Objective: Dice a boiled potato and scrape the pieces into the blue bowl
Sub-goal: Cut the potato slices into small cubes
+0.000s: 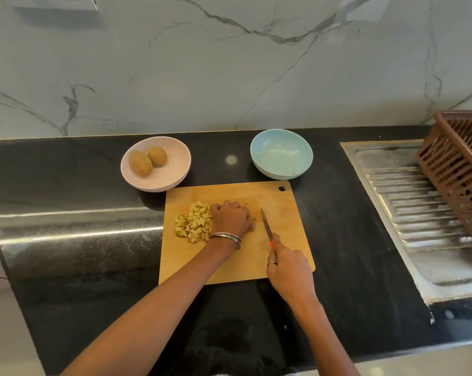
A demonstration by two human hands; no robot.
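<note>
A wooden cutting board (281, 248) lies on the black counter. A heap of diced potato pieces (193, 223) sits on its left part. My left hand (230, 218) rests curled on the board just right of the heap, and whatever lies under its fingers is hidden. My right hand (287, 270) grips a knife (266, 225) by its handle, the blade pointing away and standing a little right of my left hand. The blue bowl (281, 153) stands beyond the board and looks empty.
A pink bowl (172, 173) with two whole boiled potatoes (147, 160) stands at the board's far left corner. A steel sink drainboard (408, 202) lies to the right, with a brown plastic basket (457, 175) on it. A marble wall backs the counter.
</note>
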